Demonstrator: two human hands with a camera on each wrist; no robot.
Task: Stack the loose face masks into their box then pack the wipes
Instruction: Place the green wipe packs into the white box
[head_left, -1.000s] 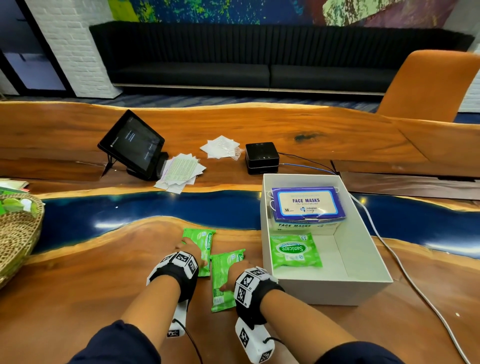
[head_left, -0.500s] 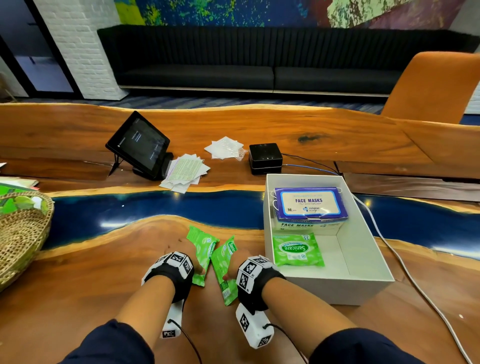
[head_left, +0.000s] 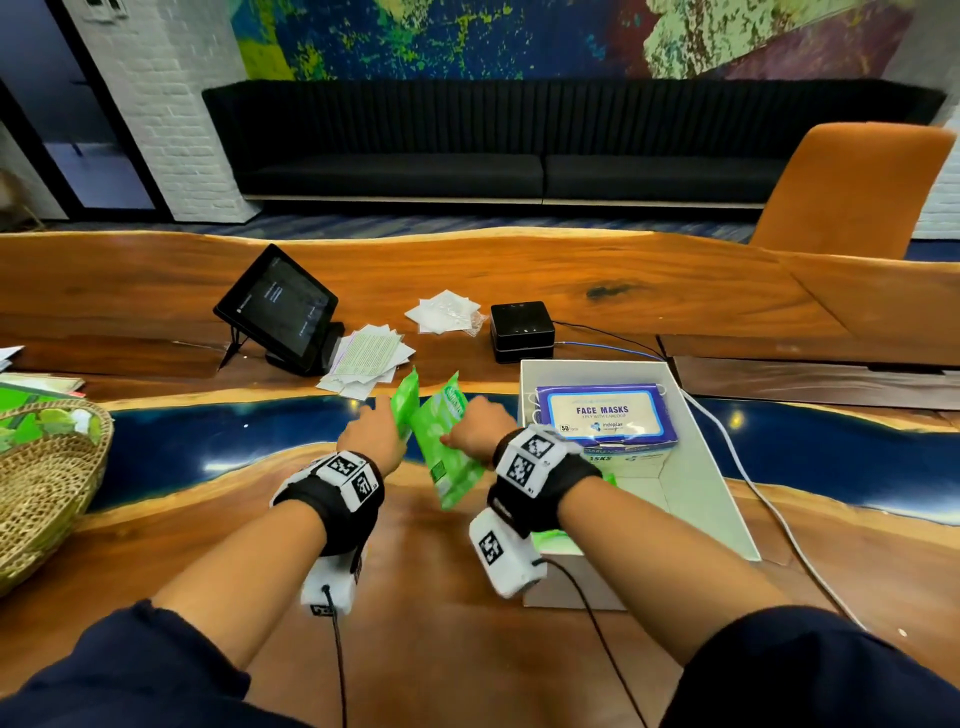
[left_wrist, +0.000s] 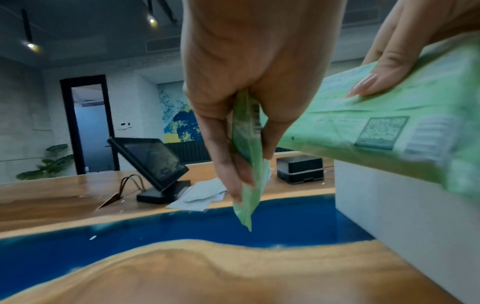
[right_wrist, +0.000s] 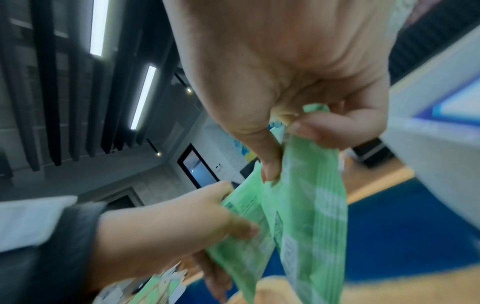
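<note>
My left hand (head_left: 371, 435) pinches a green wipes pack (head_left: 404, 402) edge-on between thumb and fingers (left_wrist: 233, 179), clear of the table and standing nearly upright. My right hand (head_left: 480, 428) grips a second green wipes pack (head_left: 451, 451) by its upper corner; the left wrist view shows its printed back panel with a square code facing down. Both packs are held close together between the two hands, above the blue resin strip (head_left: 234, 447) of the wooden table (head_left: 415, 597), just left of the white cardboard box (head_left: 701, 493). Whether the two packs touch cannot be determined. Inside the white box, against its far wall, sits the blue face mask box (head_left: 605, 413), label upward, with ear loops protruding at its edges. A further green pack (head_left: 550, 540) lies on the box floor, mostly hidden behind my right wrist. Beyond the hands, on the far side of the table, are a tilted tablet on a stand (head_left: 280, 306), loose printed papers (head_left: 371, 358), a black square device (head_left: 522, 330) and a white cable (head_left: 753, 493). A wicker basket (head_left: 47, 483) sits at the left edge.
</note>
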